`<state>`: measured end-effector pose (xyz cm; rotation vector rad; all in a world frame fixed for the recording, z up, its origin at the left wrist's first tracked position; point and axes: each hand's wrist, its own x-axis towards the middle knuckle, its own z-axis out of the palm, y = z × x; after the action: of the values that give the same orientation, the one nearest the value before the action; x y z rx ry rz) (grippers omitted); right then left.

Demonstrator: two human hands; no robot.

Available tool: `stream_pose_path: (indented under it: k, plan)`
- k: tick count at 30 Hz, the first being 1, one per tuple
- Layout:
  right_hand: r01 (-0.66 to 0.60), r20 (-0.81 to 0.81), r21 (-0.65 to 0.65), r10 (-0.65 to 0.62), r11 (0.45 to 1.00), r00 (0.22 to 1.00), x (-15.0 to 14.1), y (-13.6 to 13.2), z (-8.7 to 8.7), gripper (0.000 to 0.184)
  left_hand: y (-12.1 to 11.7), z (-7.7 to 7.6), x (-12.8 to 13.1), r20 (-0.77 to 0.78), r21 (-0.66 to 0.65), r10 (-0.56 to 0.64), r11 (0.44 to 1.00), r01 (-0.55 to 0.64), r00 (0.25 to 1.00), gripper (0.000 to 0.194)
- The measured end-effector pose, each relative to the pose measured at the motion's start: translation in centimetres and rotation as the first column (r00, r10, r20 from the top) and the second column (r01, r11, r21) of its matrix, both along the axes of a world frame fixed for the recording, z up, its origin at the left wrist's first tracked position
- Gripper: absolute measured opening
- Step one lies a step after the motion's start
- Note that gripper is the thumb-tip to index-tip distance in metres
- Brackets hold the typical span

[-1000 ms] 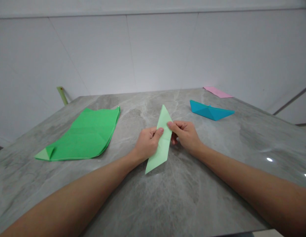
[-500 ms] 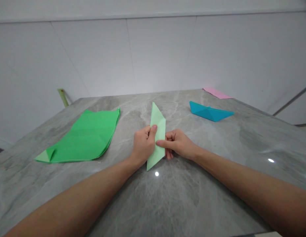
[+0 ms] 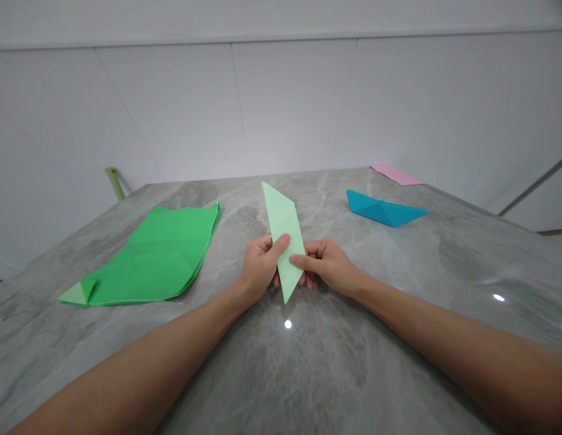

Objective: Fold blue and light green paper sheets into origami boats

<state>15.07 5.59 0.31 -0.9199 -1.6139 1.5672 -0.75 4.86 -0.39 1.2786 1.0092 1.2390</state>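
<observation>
Between my two hands is a pale green folded paper [image 3: 283, 214], a long slanted shape with pointed ends, held up off the table with its far tip leaning left. My left hand [image 3: 262, 263] grips its left edge, thumb on the front face and fingers behind. On the lower right edge, my right hand [image 3: 328, 264] pinches the paper with the thumb laid across the front. The fingers behind the paper are partly hidden. A blue paper boat [image 3: 384, 211] lies on the table beyond my right hand.
The grey marbled table [image 3: 326, 362] reaches back to a white wall [image 3: 290, 103]. Green paper sheets [image 3: 158, 254] lie stacked at the left, one corner folded over. A pink paper [image 3: 398, 175] rests at the back right edge. A light green strip [image 3: 114, 183] stands past the back left edge.
The pale green paper has turned so its far tip swings left and its near tip right. My right hand has slid down to the lower part of its right edge.
</observation>
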Motion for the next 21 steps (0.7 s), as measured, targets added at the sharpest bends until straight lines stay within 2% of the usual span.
stream_pose_path:
  k: [2, 4, 6, 8, 12, 18, 21]
  plan:
    - [0.014, -0.032, 0.026, -0.013, 1.000, 0.999, 0.3, 0.1, 0.0, 0.041, 0.1, -0.1, -0.2, -0.013, -0.053, -0.185, 0.981, 0.184, 0.983, 0.044]
    - [0.058, -0.057, 0.027, -0.056, 0.998, 0.997, 0.5, 0.2, 0.0, 0.042, 0.1, -0.1, -0.3, -0.061, -0.039, -0.269, 0.963, 0.267, 0.961, 0.048]
    - [0.109, -0.065, 0.007, -0.109, 0.994, 0.992, 0.5, 0.2, 0.0, 0.042, 0.0, 0.1, -0.2, -0.116, 0.017, -0.206, 0.978, 0.209, 0.972, 0.054]
    - [0.101, -0.030, -0.013, -0.101, 0.995, 0.994, 0.2, -0.1, 0.1, 0.041, -0.3, 0.3, 0.1, -0.143, 0.063, -0.063, 0.995, 0.072, 0.988, 0.059]
    - [-0.056, 0.078, -0.029, 0.058, 0.998, 0.995, -0.5, -0.9, 0.5, 0.036, -0.7, 0.6, 0.5, -0.125, 0.074, 0.131, 0.990, -0.123, 0.983, 0.061]
    - [-0.200, 0.094, -0.073, 0.207, 0.977, 0.974, -0.5, -1.1, 0.4, 0.039, -0.7, 0.8, 0.6, -0.096, 0.131, 0.245, 0.964, -0.232, 0.965, 0.062]
    - [-0.227, 0.086, -0.067, 0.233, 0.971, 0.969, -0.4, -0.9, 0.0, 0.044, -0.5, 0.8, 0.5, -0.064, 0.136, 0.253, 0.960, -0.243, 0.965, 0.064]
